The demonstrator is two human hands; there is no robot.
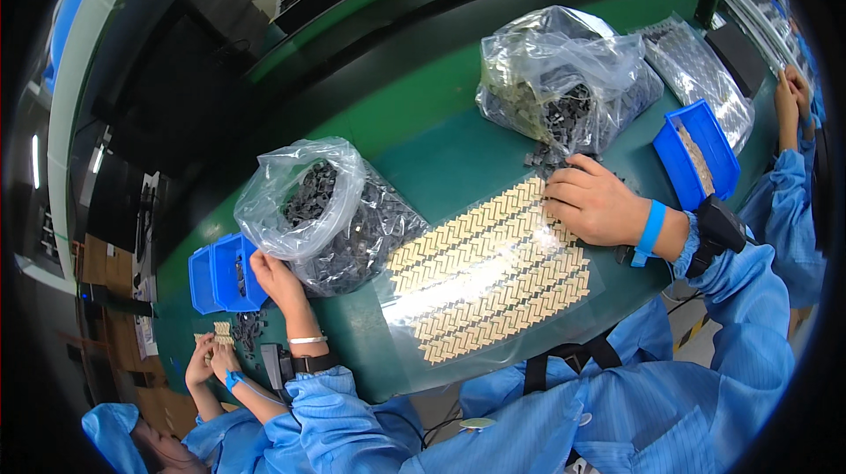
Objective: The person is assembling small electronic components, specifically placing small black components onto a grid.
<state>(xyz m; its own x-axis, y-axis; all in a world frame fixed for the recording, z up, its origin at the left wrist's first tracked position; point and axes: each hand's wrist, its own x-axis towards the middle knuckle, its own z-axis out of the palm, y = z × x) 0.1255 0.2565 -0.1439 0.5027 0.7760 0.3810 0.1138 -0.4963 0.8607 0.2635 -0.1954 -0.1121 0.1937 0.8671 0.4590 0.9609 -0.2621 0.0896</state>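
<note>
At the left, a co-worker's hands (211,358) hold a small beige piece, its lower part covered by fingers. A blue bin (204,282) stands next, its contents mostly out of sight. The person's left hand (280,285) meets the near side of a clear bag (388,218) of dark parts; its fingertips are partly hidden, so I cannot tell whether they pinch anything. Rows of beige pieces (507,262) lie on a clear sheet on the green table (423,144), glare washing out their middle. The right hand (599,203) covers their upper right corner, fingers bent and close together; what is under the fingertips cannot be seen. Beyond it, a second bag (608,73) blurs its contents behind creased plastic. Another person's hands (791,95) show at the right, the body cut off.
</note>
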